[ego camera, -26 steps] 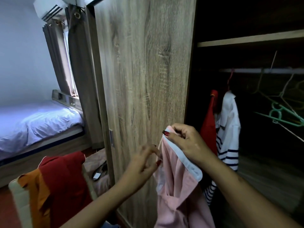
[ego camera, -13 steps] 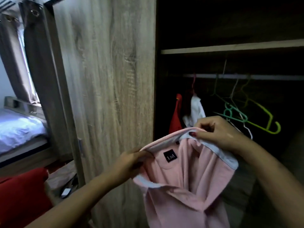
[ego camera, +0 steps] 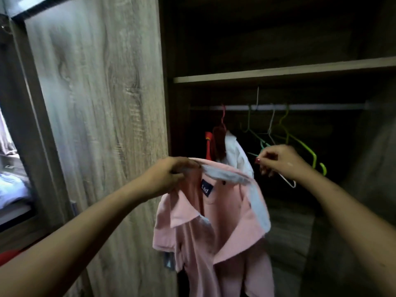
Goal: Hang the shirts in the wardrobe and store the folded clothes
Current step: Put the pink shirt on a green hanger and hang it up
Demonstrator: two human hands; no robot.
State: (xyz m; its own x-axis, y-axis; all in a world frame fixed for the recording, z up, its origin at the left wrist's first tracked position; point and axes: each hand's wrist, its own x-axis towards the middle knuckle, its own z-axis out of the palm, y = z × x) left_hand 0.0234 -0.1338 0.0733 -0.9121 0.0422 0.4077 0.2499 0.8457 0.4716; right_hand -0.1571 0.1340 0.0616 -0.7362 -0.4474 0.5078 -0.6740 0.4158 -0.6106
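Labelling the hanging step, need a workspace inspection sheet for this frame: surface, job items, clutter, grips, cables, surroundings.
surface: wardrobe shelf above the rail; too dark to tell what lies on the shelf.
job's things: pink shirt held up, not on a hanger; red garment and white shirt hang from the rail; green hanger, teal hanger and white hanger hang empty.
clutter: red cloth at the lower left edge.
grips: left hand holds the pink shirt's collar; right hand at the empty hangers, fingers curled, hold on one cannot be told.
cables: nothing seen.
surroundings: wooden wardrobe panel at left, bed beyond it.
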